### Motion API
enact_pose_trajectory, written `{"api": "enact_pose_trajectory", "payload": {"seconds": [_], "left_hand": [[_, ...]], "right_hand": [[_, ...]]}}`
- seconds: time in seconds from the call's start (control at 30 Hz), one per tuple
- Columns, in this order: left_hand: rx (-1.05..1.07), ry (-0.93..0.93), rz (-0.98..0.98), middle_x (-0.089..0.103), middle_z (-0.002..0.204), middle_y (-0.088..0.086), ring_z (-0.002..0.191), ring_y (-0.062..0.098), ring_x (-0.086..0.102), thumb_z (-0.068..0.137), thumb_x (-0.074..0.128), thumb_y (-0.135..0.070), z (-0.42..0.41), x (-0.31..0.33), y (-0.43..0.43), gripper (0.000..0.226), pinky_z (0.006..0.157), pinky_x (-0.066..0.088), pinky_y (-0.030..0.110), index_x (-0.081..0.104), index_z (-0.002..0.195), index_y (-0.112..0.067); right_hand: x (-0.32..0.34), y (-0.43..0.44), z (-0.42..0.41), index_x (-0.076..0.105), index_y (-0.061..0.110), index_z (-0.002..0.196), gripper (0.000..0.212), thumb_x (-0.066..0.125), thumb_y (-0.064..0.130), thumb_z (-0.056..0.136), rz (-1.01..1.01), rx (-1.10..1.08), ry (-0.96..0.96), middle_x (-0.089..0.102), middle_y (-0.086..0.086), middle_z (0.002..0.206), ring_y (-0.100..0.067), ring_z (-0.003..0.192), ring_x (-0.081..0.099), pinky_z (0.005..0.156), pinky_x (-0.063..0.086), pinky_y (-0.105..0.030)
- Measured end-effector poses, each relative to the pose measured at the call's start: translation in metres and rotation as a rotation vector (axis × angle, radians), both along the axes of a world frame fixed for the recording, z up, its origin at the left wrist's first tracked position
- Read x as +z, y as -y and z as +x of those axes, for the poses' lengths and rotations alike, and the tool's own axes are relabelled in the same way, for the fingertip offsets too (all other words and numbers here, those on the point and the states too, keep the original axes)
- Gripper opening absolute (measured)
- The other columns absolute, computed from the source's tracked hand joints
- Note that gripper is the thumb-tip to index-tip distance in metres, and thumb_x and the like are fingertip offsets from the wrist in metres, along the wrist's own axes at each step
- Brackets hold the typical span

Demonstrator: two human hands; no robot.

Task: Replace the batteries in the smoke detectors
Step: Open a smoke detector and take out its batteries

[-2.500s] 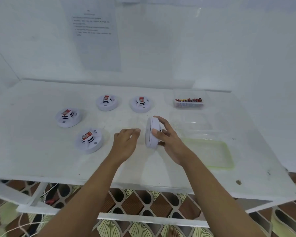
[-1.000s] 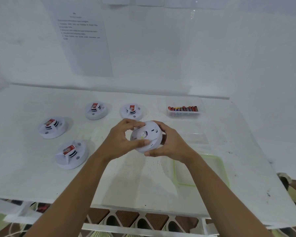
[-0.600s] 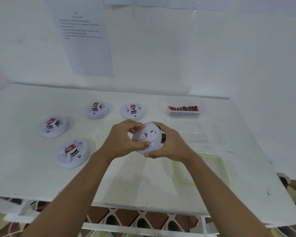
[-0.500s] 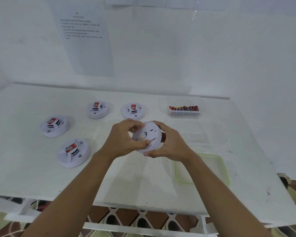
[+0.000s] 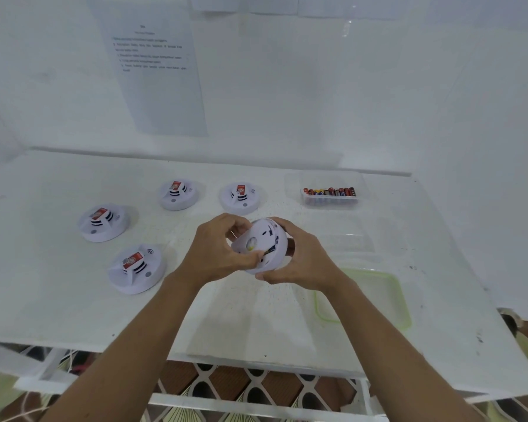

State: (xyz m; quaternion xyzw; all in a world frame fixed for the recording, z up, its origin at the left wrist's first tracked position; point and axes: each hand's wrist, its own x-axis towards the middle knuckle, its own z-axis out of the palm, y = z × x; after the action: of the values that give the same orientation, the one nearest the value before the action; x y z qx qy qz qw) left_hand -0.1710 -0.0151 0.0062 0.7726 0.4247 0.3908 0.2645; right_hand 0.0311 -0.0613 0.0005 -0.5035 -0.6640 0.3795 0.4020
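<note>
We can read no text at this resolution. Printed sheet (image 5: 153, 71) on the wall, up beyond the left hand (image 5: 217, 254): we make out a heading and several lines, all blurred. Red labels (image 5: 132, 260) with a round emblem on the four lying detectors (image 5: 104, 234), left of and beyond that hand: wording unreadable. Batteries (image 5: 329, 191) beyond the right hand (image 5: 299, 260): coloured wrappers, brand indiscernible. Round yellowish sticker (image 5: 251, 243) on the smoke detector (image 5: 275, 236) gripped in both hands: unreadable.

Mid-frame, I hold a white smoke detector (image 5: 262, 245) above the table (image 5: 43, 284), its underside tilted toward me. My left hand (image 5: 217, 254) grips its left edge; my right hand (image 5: 299, 263) cups its right. Four other detectors (image 5: 137, 269) lie left; a tub of batteries (image 5: 329, 194) sits upper right.
</note>
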Motion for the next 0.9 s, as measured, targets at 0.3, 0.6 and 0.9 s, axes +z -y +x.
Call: {"api": "enact_pose_trajectory", "payload": {"seconds": [0.3,0.6,0.9], "left_hand": [[0.167,-0.012,-0.133,0.066,0.092,-0.013,0.081,0.005,0.062,0.059,0.082,-0.046,-0.027,-0.016,-0.001,0.046,0.071,0.051,0.016,0.068,0.094,-0.021],[0.17,-0.419,-0.218,0.057,0.084,-0.001,0.077,0.016,0.051,0.059,0.076,-0.055,-0.036,-0.055,-0.004,0.053,0.064,0.031,0.011,0.064,0.087,-0.013],[0.156,-0.238,-0.235,0.057,0.116,-0.004,0.103,0.013,0.054,0.093,0.06,-0.039,-0.03,-0.028,0.004,0.038,0.084,0.04,0.022,0.06,0.125,-0.017]], "right_hand": [[-0.001,0.003,0.013,0.051,0.032,0.136,0.09,0.097,0.012,0.061,-0.009,-0.076,-0.021,0.065,0.016,0.122,-0.006,0.109,0.066,0.084,0.06,-0.026],[-0.007,0.011,0.012,0.048,0.041,0.129,0.085,0.096,0.015,0.064,-0.027,-0.131,-0.006,0.063,0.021,0.122,0.004,0.107,0.063,0.084,0.055,-0.016],[-0.004,0.024,0.005,0.051,0.032,0.137,0.089,0.096,0.015,0.063,-0.062,-0.117,-0.073,0.065,0.016,0.123,-0.005,0.11,0.066,0.09,0.059,-0.027]]}}
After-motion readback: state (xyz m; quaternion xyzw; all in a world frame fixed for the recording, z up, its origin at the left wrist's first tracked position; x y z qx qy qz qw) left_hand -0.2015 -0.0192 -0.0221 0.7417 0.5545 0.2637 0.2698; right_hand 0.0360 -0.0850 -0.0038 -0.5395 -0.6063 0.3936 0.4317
